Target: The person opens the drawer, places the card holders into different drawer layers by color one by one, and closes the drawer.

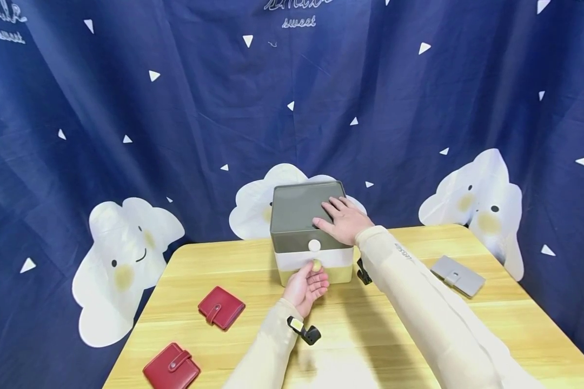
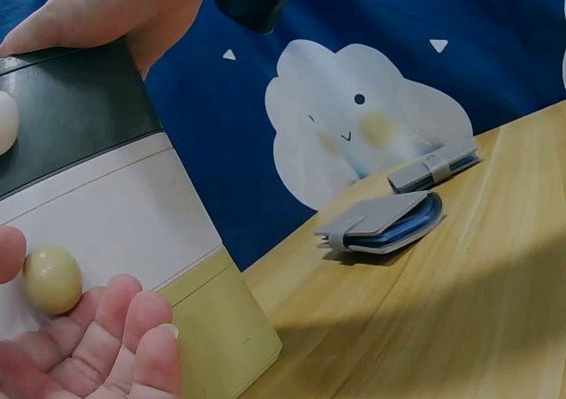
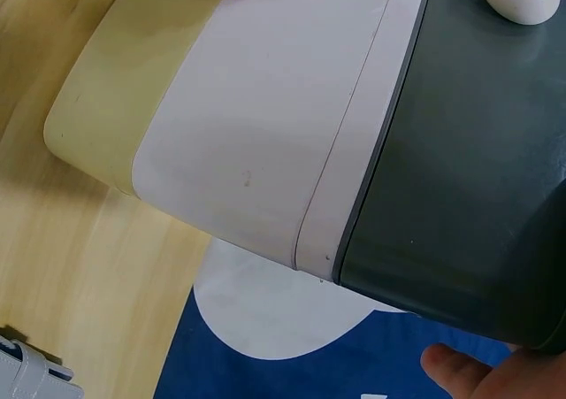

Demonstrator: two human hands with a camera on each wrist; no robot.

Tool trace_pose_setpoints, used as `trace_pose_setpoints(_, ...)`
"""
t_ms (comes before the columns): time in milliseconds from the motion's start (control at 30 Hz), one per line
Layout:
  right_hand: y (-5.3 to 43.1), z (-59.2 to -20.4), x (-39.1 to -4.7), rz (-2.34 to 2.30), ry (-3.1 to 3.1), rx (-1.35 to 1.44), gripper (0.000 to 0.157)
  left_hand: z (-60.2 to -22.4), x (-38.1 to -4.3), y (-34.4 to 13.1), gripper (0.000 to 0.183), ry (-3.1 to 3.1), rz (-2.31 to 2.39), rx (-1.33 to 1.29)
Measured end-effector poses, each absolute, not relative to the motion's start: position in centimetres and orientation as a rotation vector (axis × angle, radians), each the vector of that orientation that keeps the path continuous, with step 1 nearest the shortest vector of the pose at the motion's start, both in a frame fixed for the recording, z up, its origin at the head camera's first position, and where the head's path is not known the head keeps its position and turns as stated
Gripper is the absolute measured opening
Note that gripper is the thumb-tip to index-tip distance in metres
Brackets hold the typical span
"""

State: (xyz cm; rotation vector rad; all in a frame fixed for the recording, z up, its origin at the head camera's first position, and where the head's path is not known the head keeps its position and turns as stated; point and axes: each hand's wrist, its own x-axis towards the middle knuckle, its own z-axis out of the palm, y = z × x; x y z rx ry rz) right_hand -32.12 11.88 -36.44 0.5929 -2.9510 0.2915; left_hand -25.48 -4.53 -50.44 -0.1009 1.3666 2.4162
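Observation:
A small drawer box (image 1: pixel 306 208) with a dark grey-green top, a white middle band and a yellow base stands at the table's back. A white knob (image 1: pixel 314 245) sits on its upper drawer. Below it, a yellow knob (image 2: pixel 53 280) is pinched between the thumb and index finger of my left hand (image 1: pixel 307 289), the other fingers loosely bent. My right hand (image 1: pixel 345 219) rests on the lid's right side with its fingers spread. In the right wrist view the box's front (image 3: pixel 248 125) fills most of the picture, and the drawers appear flush.
Two red wallets (image 1: pixel 221 308) (image 1: pixel 172 367) lie on the table (image 1: pixel 253 265) at the left. A grey wallet (image 1: pixel 457 275) lies at the right, beyond my right forearm; the left wrist view shows another grey wallet (image 2: pixel 433 164). A blue curtain (image 1: pixel 214 108) hangs behind the table.

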Motion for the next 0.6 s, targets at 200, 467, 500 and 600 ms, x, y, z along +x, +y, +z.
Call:
trace_pose_setpoints(200,11.94,-36.59,-32.22,0.294,-2.961,0.578,0.078,-50.14,-25.47,-4.28,0.035,1.388,2.418,-0.127)
trace_pose_setpoints(467,12.08,-36.90,-32.55,0.303,-2.940,0.582,0.078,-50.25,-25.55,-4.16,0.040,1.415,2.422,-0.120)
trace_pose_setpoints(500,12.07,-36.86,-32.52,0.310,-2.941,0.585,0.078,-50.29,-25.51,-4.17,0.042,1.421,2.419,-0.120)
trace_pose_setpoints(600,11.99,-36.78,-32.45,0.318,-2.945,0.580,0.078,-50.36,-25.33,-4.19,0.045,1.449,2.404,-0.117)
